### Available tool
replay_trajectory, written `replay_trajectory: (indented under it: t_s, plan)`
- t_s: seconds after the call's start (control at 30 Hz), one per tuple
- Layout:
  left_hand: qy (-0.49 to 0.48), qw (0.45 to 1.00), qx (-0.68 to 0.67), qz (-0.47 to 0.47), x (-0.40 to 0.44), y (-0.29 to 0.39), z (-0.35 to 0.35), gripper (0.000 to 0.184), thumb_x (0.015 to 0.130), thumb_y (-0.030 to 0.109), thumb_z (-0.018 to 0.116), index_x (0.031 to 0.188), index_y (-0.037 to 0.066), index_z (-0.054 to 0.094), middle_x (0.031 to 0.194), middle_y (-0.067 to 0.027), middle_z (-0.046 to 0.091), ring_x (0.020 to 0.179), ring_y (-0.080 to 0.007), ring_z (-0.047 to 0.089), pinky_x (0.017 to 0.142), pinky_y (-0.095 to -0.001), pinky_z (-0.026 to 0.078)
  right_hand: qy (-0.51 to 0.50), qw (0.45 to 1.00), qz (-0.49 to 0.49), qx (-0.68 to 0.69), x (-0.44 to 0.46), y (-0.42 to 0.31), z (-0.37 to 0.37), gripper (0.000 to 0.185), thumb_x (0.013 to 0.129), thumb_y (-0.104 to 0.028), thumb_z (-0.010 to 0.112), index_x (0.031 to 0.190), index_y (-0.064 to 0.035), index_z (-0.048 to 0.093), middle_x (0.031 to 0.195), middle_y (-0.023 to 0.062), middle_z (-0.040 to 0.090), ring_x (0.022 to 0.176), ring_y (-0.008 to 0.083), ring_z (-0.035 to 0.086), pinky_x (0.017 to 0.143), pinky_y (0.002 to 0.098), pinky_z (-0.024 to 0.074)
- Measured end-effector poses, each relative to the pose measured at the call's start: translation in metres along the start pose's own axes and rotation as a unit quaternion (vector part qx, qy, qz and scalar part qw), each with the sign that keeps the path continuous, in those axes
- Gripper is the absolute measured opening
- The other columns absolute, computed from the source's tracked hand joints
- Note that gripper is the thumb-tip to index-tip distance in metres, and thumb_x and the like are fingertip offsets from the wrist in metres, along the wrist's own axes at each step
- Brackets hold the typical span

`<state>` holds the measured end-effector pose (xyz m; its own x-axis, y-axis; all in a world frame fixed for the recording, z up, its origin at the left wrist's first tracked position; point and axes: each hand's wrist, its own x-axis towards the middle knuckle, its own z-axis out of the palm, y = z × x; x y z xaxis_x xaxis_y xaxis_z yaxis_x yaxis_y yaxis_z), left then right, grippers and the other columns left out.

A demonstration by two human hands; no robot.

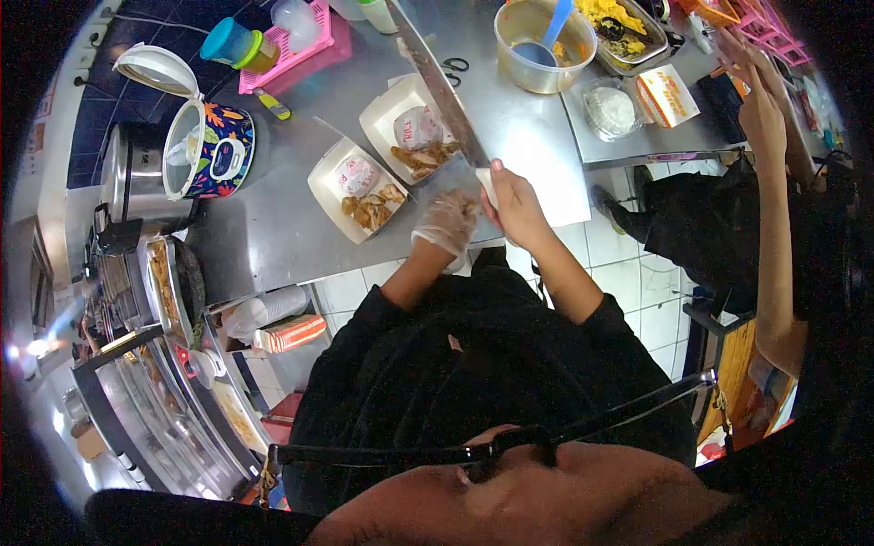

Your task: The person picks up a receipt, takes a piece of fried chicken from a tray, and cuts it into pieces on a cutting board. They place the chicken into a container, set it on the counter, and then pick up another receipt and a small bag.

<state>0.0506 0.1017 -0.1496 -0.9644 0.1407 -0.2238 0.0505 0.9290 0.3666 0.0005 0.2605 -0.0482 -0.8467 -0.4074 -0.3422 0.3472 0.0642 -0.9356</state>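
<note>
A near box [325,173] of white card is set on the steel table [273,218], and in it a round red-printed packet [355,176] is placed beside golden fried pieces [369,214]. Just beyond it and to its right, a far box [376,118] is filled alike, with a second packet [417,127] and browner fried pieces [428,160]. To the right of the near box, a white handle [488,189] is gripped by the bare right hand [517,205], the fingers wrapped about it. Between the near box and that handle, the left hand [446,223] is covered by a clear glove; whether anything is grasped in it cannot be told.

To the left of the near box, a patterned cooker [208,166] is seen with its lid [159,70] raised, something whitish partly visible inside. Beyond the near box, a clear rounded item [296,23] is held in a pink basket [305,68]. Well to its right, a blue ladle [557,23] is stood in a tub [543,84], and yellow food [605,16] is heaped in a metal tray [631,69].
</note>
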Motion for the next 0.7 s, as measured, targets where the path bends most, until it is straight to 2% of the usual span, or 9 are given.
replay_trajectory:
  t_s: [0.07,0.23,0.27,0.33,0.4,0.47,0.6,0.67,0.7]
  plan:
    - [-0.030,0.991,-0.122,-0.048,-0.001,0.033,-0.069,0.029,0.089,0.029,0.049,0.102,0.004,0.055,0.099,-0.0192,0.059,0.090,-0.0328,0.059,0.078,-0.0410,0.046,-0.002,1.000,0.009,0.028,-0.012,-0.006,-0.010,0.055,0.097,-0.049,0.031,0.071,-0.0050,0.050,0.052,0.0001,0.043,0.043,0.0084,0.040,0.042,0.0229,0.0328]
    - [0.012,0.994,0.067,-0.088,0.028,0.054,-0.168,0.033,0.089,0.029,0.051,0.114,0.008,0.055,0.108,-0.0155,0.061,0.087,-0.0316,0.061,0.078,-0.0411,0.049,0.014,0.998,-0.013,0.059,-0.025,-0.011,-0.037,0.050,0.098,-0.045,0.034,0.075,-0.0048,0.052,0.053,-0.0020,0.043,0.045,0.0068,0.040,0.042,0.0226,0.0321]
    - [0.012,0.994,0.070,-0.088,0.043,0.038,-0.170,0.033,0.089,0.029,0.051,0.114,0.008,0.055,0.108,-0.0155,0.061,0.087,-0.0316,0.061,0.078,-0.0411,0.049,0.014,0.998,-0.014,0.061,-0.023,-0.010,-0.038,0.050,0.098,-0.045,0.034,0.075,-0.0048,0.052,0.053,-0.0020,0.043,0.045,0.0068,0.040,0.042,0.0226,0.0321]
    - [-0.165,0.979,0.120,-0.027,0.078,-0.003,-0.169,0.034,0.087,0.028,0.052,0.113,0.006,0.057,0.104,-0.0164,0.062,0.086,-0.0316,0.062,0.077,-0.0413,0.049,0.085,0.994,-0.065,0.004,-0.014,-0.004,-0.038,0.040,0.093,-0.040,0.051,0.075,-0.0040,0.052,0.053,-0.0017,0.044,0.046,0.0081,0.041,0.043,0.0250,0.0342]
    - [-0.144,0.976,0.092,-0.135,0.102,-0.016,-0.187,0.036,0.085,0.028,0.054,0.114,0.005,0.057,0.102,-0.0181,0.062,0.084,-0.0325,0.063,0.077,-0.0417,0.050,0.141,0.984,-0.099,-0.036,-0.002,0.001,-0.024,0.036,0.087,-0.037,0.061,0.074,-0.0038,0.052,0.052,-0.0007,0.045,0.046,0.0095,0.041,0.045,0.0264,0.0359]
    - [-0.115,0.943,0.296,-0.105,0.148,-0.055,-0.188,0.038,0.083,0.024,0.055,0.115,0.003,0.057,0.103,-0.0205,0.062,0.083,-0.0328,0.063,0.076,-0.0400,0.051,0.197,0.968,-0.137,-0.074,0.015,0.010,-0.007,0.036,0.080,-0.033,0.071,0.074,-0.0036,0.052,0.052,0.0004,0.046,0.047,0.0110,0.042,0.046,0.0278,0.0376]
    - [-0.229,0.907,0.353,-0.033,0.187,-0.120,-0.181,0.039,0.083,0.021,0.055,0.115,0.000,0.056,0.105,-0.0217,0.062,0.087,-0.0332,0.063,0.076,-0.0407,0.050,0.256,0.941,-0.174,-0.134,0.046,0.029,0.011,0.039,0.069,-0.031,0.080,0.075,-0.0037,0.053,0.061,0.0071,0.052,0.052,0.0195,0.050,0.050,0.0329,0.0418]
    - [-0.143,0.982,-0.029,-0.119,0.185,-0.115,-0.177,0.041,0.089,0.038,0.050,0.116,0.009,0.060,0.121,-0.0161,0.057,0.105,-0.0346,0.057,0.090,-0.0395,0.044,0.306,0.910,-0.247,-0.130,0.057,0.037,0.020,0.039,0.070,-0.031,0.080,0.075,-0.0040,0.052,0.062,0.0072,0.051,0.052,0.0179,0.047,0.050,0.0326,0.0419]
    - [-0.191,0.975,0.077,-0.086,0.166,-0.058,-0.216,0.045,0.090,0.042,0.046,0.121,0.011,0.056,0.123,-0.0140,0.056,0.109,-0.0347,0.054,0.093,-0.0396,0.042,0.306,0.902,-0.265,-0.152,0.062,0.046,0.020,0.036,0.074,-0.029,0.076,0.076,-0.0032,0.052,0.066,0.0104,0.052,0.052,0.0233,0.049,0.050,0.0339,0.0422]
